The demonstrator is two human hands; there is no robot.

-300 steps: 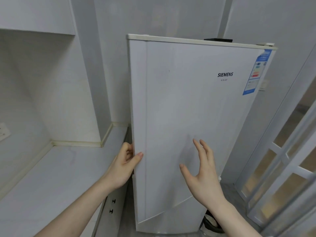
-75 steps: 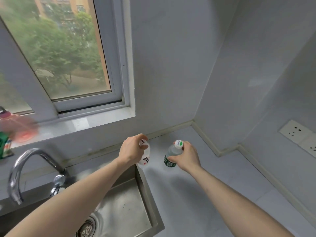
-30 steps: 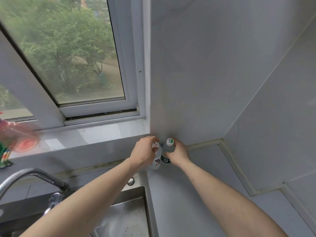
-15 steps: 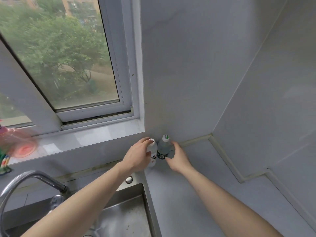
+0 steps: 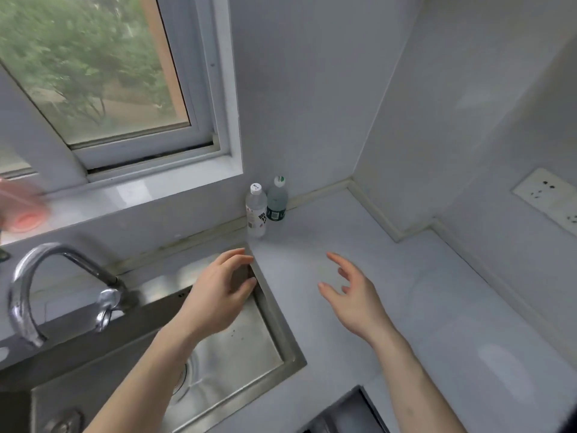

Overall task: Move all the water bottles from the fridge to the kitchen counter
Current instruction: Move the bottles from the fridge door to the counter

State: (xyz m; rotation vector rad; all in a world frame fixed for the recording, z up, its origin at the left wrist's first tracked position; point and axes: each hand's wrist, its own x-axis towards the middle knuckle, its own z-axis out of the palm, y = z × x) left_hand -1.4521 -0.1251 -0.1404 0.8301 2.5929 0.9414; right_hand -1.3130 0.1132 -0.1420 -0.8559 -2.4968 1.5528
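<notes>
Two bottles (image 5: 265,207) stand touching on the counter (image 5: 406,307) by the wall. Left hand (image 5: 218,295) and right hand (image 5: 352,295) hover empty, fingers relaxed. Next, likely back to the fridge.

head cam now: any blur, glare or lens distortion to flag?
Head view: pink object on the sill at the left edge is smeared; window frame and wall corner bow from the wide-angle lens; soft daylight, faint sheen on the counter and faucet; both bottles are sharp, label text unreadable.
</notes>
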